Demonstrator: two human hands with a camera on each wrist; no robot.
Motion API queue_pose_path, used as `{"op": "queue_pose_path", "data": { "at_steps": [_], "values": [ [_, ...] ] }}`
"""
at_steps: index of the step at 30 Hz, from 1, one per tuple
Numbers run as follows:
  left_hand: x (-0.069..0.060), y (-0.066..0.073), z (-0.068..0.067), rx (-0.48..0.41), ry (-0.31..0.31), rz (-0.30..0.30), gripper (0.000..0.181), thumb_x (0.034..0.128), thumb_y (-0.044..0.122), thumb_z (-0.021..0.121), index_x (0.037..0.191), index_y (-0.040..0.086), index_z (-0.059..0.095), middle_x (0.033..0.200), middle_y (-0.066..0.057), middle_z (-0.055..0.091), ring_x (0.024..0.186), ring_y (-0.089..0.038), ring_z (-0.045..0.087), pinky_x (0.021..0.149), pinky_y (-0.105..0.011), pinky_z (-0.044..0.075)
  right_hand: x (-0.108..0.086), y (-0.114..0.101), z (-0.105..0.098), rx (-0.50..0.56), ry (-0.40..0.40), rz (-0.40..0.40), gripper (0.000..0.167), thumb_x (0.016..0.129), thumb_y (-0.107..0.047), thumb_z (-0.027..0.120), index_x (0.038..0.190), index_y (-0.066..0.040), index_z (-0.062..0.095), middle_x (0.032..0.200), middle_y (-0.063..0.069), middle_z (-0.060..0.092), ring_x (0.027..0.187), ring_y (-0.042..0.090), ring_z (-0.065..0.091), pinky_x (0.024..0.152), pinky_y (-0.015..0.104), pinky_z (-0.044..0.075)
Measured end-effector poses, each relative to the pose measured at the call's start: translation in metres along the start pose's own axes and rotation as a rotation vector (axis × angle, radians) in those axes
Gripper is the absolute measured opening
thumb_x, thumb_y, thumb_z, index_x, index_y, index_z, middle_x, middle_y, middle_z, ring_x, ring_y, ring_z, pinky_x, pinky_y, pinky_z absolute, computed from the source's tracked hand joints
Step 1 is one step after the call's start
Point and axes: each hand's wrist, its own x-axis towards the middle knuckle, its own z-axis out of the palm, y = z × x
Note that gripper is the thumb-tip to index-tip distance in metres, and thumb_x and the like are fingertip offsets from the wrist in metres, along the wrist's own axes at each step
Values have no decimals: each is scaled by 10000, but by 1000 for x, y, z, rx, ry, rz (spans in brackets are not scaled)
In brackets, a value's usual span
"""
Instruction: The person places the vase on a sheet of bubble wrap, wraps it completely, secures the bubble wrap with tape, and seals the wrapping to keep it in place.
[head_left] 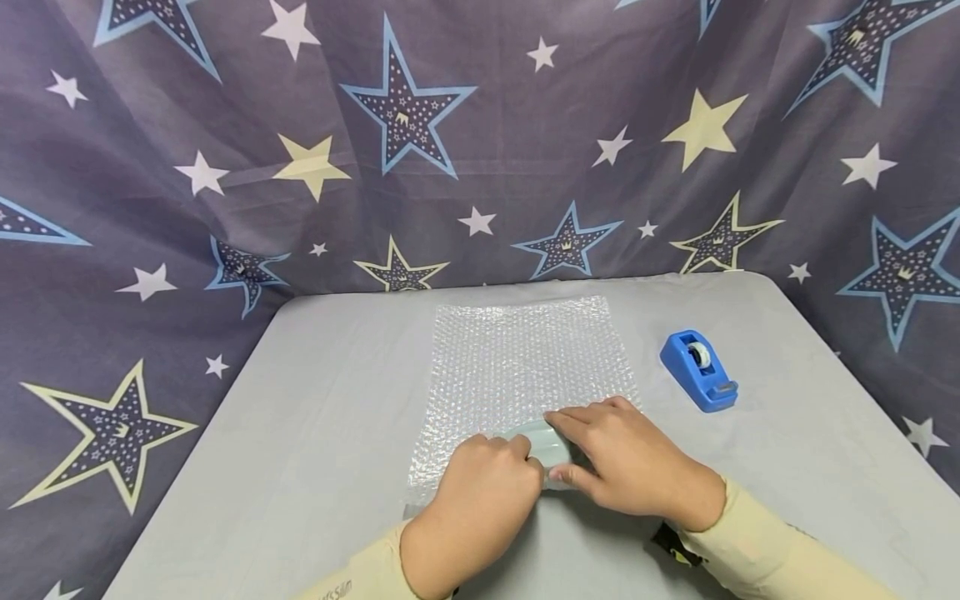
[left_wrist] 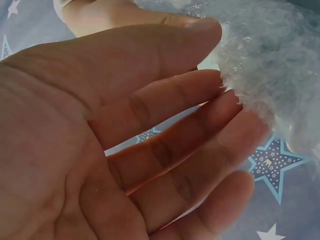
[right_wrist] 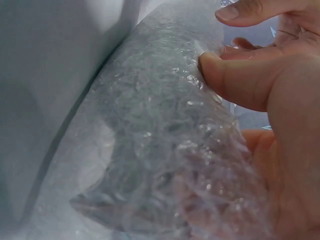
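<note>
A sheet of clear bubble wrap (head_left: 525,354) lies flat on the table, its near edge lifted by both hands. Beneath my fingers sits a smooth, pale green rounded object (head_left: 549,446), its kind unclear. My left hand (head_left: 480,504) holds the left part of the near edge, thumb and fingertips meeting the wrap in the left wrist view. On the right, my right hand (head_left: 633,458) grips the wrap over the object; the right wrist view shows the thumb (right_wrist: 240,82) on the wrap's edge, with fingers behind. Through the bubbles (right_wrist: 160,120) a greenish shape shows dimly.
A blue tape dispenser (head_left: 699,371) with a roll of clear tape stands right of the sheet. Grey cloth covers the table (head_left: 300,400). A dark curtain with stars (head_left: 495,150) hangs behind and along both sides.
</note>
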Motion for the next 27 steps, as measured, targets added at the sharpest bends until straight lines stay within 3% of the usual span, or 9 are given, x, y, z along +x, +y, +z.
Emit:
{"op": "queue_pose_path", "data": {
  "at_steps": [10, 19, 27],
  "values": [
    [6, 0, 15, 2, 96, -59, 181, 730, 177, 898, 796, 199, 731, 719, 53, 640, 561, -104, 492, 508, -275, 349, -1, 1, 1, 12, -5, 1, 667, 904, -544, 722, 1397, -103, 642, 1336, 8, 699, 1204, 174, 671, 943, 452, 485],
    [8, -5, 21, -31, 83, -69, 256, 758, 175, 896, 962, 147, 743, 812, 24, 672, 626, -103, 591, 530, -277, 438, 0, 1, 0, 29, -14, 12, 672, 911, -549, 713, 1399, -93, 639, 1346, 16, 695, 1220, 179, 665, 950, 463, 491],
    [8, -11, 23, -56, 56, -33, 254, 751, 160, 897, 962, 139, 756, 854, 17, 720, 657, -104, 667, 530, -284, 479, 0, 2, 2, 35, -25, 28, 684, 932, -545, 688, 1423, -75, 611, 1370, 22, 682, 1242, 195, 657, 965, 490, 485]
  ]
}}
